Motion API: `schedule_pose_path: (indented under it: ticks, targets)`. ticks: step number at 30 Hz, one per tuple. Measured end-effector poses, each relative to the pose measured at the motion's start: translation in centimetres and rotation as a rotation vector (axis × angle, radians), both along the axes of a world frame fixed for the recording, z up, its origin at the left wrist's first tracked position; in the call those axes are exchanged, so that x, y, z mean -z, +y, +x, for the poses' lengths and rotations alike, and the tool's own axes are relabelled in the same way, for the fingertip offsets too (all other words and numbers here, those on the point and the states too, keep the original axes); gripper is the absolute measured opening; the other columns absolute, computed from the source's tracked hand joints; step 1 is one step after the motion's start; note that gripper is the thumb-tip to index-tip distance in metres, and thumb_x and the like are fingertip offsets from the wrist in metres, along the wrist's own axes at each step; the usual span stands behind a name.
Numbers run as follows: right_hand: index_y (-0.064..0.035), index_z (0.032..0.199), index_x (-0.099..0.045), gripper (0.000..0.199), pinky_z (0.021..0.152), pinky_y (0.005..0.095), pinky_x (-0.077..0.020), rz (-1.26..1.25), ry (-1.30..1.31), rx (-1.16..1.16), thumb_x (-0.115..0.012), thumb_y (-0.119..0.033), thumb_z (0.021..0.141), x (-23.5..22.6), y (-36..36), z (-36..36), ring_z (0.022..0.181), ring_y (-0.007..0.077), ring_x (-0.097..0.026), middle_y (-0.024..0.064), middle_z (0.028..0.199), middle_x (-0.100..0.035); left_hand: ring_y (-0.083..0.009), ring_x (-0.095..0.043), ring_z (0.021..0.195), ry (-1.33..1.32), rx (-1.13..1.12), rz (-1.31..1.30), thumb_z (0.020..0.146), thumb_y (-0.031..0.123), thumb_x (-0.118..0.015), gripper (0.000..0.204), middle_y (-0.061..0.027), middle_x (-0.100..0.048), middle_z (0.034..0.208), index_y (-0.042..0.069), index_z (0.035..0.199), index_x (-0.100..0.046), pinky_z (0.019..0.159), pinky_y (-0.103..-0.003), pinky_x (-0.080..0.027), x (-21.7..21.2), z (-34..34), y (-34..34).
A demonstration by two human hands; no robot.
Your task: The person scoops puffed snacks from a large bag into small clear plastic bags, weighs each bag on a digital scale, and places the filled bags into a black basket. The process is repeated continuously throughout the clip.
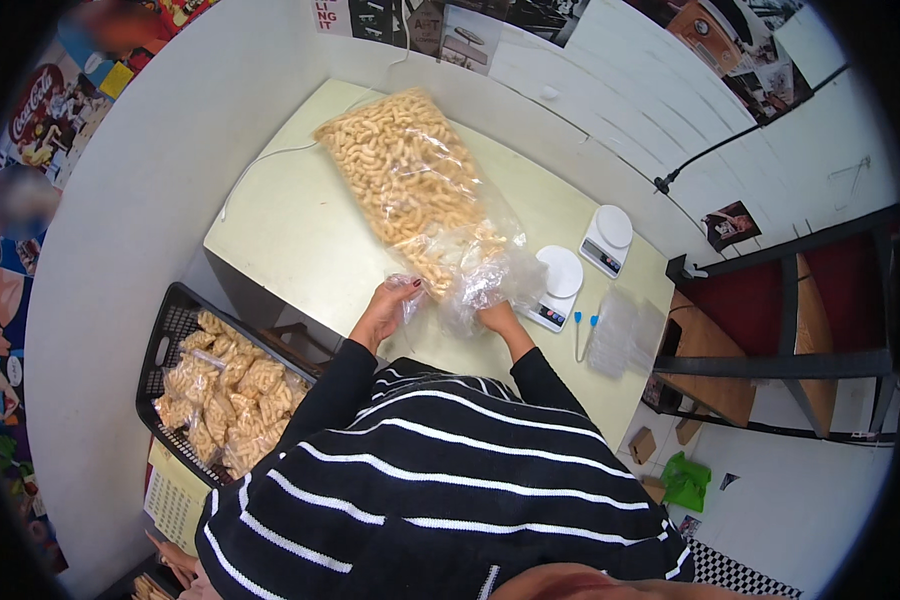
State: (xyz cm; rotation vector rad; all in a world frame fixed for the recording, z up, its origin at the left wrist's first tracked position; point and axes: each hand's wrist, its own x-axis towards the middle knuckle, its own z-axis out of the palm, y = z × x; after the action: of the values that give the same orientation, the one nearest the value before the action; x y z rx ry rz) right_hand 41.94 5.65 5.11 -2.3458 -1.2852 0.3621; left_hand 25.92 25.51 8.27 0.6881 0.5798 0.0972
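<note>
The person's left hand (382, 312) is pinched shut around a small clear plastic bag (407, 288), holding it up just at the mouth of the big bag of puffed snacks (410, 185). That big bag lies flat on the pale green worktop (290, 235), stretching away from both hands toward the far wall, with its open crumpled end right between them. The right hand (497, 315) is on that crumpled plastic opening, fingers buried in the film, so it's closed on the bag's loose end, though how tight is hard to tell since the plastic hides the fingertips.

Just to the right of the right hand sits a white kitchen scale (558, 285) with a round platform, almost touching the loose plastic. A second white scale (607, 240) is a bit further out, beyond the first one. Near the right forearm there's a pair of blue-tipped tongs or clips (584, 330) lying on the worktop, and beside that a stack of empty clear bags (625, 335).

Down to the left of the left arm, below the worktop edge, a black mesh basket (165, 345) holds a heap of small filled snack packets (230, 395). The person wears a black top with white stripes.
</note>
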Motion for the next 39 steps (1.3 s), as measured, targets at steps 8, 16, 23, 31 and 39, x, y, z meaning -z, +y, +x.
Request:
schedule_pose_path:
  ticks: [8, 16, 23, 31, 39]
  targets:
    - [-0.0002, 0.107, -0.068, 0.027, 0.067, 0.0305, -0.0475, 0.073, 0.634, 0.39, -0.054, -0.017, 0.091, -4.6, -3.8, 0.3, 0.071, 0.0178, -0.06, 0.0104, 0.086, -0.069, -0.0153, -0.062, 0.087, 0.11, 0.108, 0.706, 0.071, 0.023, -0.085, 0.049, -0.0065, -0.064, 0.094, 0.0, 0.104, -0.057, 0.077, -0.028, -0.05, -1.5, -1.1, 1.0]
    - [-0.0085, 0.117, -0.068, 0.028, 0.065, 0.0246, -0.0429, 0.159, 0.731, 0.531, -0.053, -0.019, 0.096, -8.3, -10.6, -1.1, 0.069, 0.009, -0.051, -0.0007, 0.074, -0.061, -0.0169, -0.056, 0.088, 0.035, 0.153, 1.192, 0.064, 0.023, -0.089, 0.066, -0.006, -0.057, 0.092, 0.002, 0.115, -0.053, 0.081, -0.03, -0.046, -8.5, -0.1, 0.5]
    - [-0.0076, 0.111, -0.07, 0.025, 0.061, 0.0234, -0.0377, 0.121, 0.756, 0.579, -0.055, -0.02, 0.095, -12.4, -14.7, -0.6, 0.064, 0.0074, -0.045, -0.0025, 0.072, -0.058, -0.0258, -0.056, 0.094, -0.193, 0.153, 1.406, 0.058, 0.031, -0.09, 0.075, -0.0087, -0.057, 0.096, 0.004, 0.118, -0.054, 0.085, -0.036, -0.044, -12.2, 2.8, -1.9]
    - [-0.0039, 0.109, -0.07, 0.026, 0.06, 0.0219, -0.0369, 0.231, 0.672, 0.505, -0.056, -0.02, 0.095, -22.6, -15.4, 0.8, 0.064, 0.0061, -0.045, -0.0033, 0.072, -0.056, -0.0281, -0.057, 0.096, -0.262, 0.185, 1.683, 0.056, 0.031, -0.089, 0.07, -0.0078, -0.059, 0.099, 0.007, 0.115, -0.058, 0.087, -0.038, -0.041, -13.6, 5.2, -3.3]
    - [0.0022, 0.106, -0.068, 0.027, 0.065, 0.0273, -0.0448, 0.218, 0.48, 0.268, -0.056, -0.017, 0.093, -27.1, -9.4, 2.8, 0.068, 0.0121, -0.054, 0.0047, 0.077, -0.064, -0.0296, -0.055, 0.103, -0.329, 0.219, 1.654, 0.056, 0.035, -0.089, 0.073, -0.0083, -0.059, 0.103, 0.009, 0.116, -0.057, 0.091, -0.041, -0.039, -14.1, 6.8, -5.0]
